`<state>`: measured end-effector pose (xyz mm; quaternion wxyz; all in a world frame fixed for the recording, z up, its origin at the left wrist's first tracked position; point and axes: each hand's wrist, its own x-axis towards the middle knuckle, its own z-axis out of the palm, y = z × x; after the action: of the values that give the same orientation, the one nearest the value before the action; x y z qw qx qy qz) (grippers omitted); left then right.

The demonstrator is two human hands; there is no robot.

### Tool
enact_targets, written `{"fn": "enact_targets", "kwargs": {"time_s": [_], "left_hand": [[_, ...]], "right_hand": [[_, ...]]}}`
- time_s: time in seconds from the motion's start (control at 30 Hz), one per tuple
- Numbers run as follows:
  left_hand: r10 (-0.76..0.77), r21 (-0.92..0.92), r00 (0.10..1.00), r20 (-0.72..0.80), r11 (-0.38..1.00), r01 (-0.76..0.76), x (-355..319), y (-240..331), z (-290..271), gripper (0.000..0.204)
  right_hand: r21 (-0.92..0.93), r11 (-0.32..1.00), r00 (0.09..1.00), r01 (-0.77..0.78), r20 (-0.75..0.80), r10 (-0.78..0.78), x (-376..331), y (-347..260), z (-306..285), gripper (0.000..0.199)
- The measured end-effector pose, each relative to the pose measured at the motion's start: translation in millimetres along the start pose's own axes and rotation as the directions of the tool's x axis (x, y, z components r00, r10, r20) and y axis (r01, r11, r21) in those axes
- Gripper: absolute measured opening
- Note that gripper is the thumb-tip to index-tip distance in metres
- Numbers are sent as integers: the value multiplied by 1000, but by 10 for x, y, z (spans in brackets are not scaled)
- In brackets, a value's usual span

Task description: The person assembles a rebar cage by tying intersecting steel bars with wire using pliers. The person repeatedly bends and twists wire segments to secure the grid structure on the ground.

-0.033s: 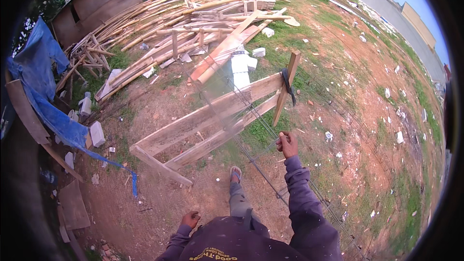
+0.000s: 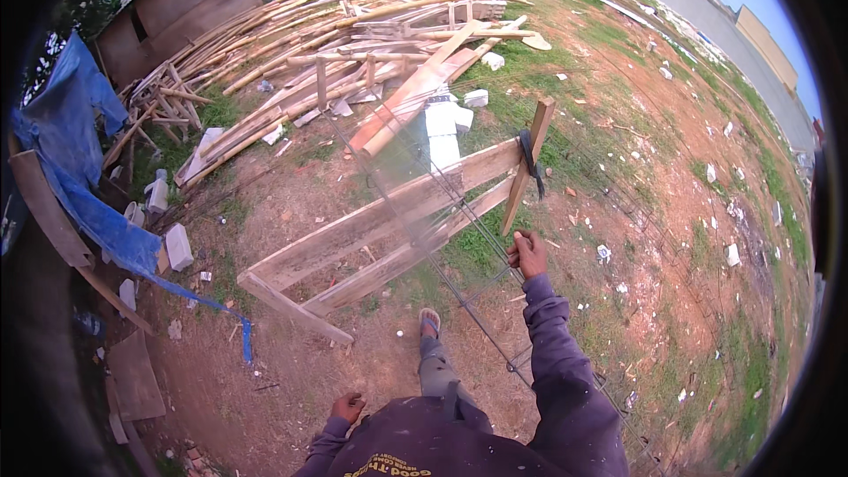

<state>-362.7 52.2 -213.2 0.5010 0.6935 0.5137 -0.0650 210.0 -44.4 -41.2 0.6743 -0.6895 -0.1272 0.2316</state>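
Note:
My right hand [image 2: 528,254] is raised in front of me, its fingers closed around a thin steel bar of a long rebar cage [image 2: 463,302]. The cage runs slantwise from the far left, over a wooden trestle [image 2: 353,228], down past my right arm. Blur hides part of its middle. The trestle has two long planks, a slanted leg at the near left and an upright post [image 2: 528,163] with a black strip [image 2: 529,157] tied on it. My left hand [image 2: 348,407] hangs low by my side, fingers curled, with nothing visible in it.
Bamboo poles and boards [image 2: 353,44] lie heaped ahead. White blocks [image 2: 442,124] stand beyond the trestle. At left hangs a blue tarp [image 2: 79,159] near a pale block [image 2: 178,247]. Litter dots the grass and soil at right. My sandalled foot [image 2: 430,321] is near the trestle.
My right hand has risen very slightly, and the rebar cage has shifted a little with it. My left hand has dropped slightly.

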Motion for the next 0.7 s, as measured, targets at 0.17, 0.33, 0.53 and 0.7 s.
{"fn": "enact_targets", "kwargs": {"time_s": [0.17, 0.33, 0.53, 0.7], "left_hand": [[-370, -292, 923, -109, 899, 326, 335, -134, -297, 44], [-424, -599, 873, -240, 773, 211, 463, 18, -515, 45], [-417, -397, 878, -237, 866, 304, 659, 972, -723, 44], [-210, -560, 965, 155, 786, 261, 1107, 2585, -1284, 62]], "right_hand": [[-104, 986, 988, -131, -100, 121, 2443, -268, 515, 58], [-571, 743, 912, -349, -388, 131, 4067, -137, 701, 64], [-578, 719, 823, -386, -567, -14, 4423, 110, 1008, 57], [-287, 915, 957, 284, 136, -255, 2553, -510, 2443, 53]]}}
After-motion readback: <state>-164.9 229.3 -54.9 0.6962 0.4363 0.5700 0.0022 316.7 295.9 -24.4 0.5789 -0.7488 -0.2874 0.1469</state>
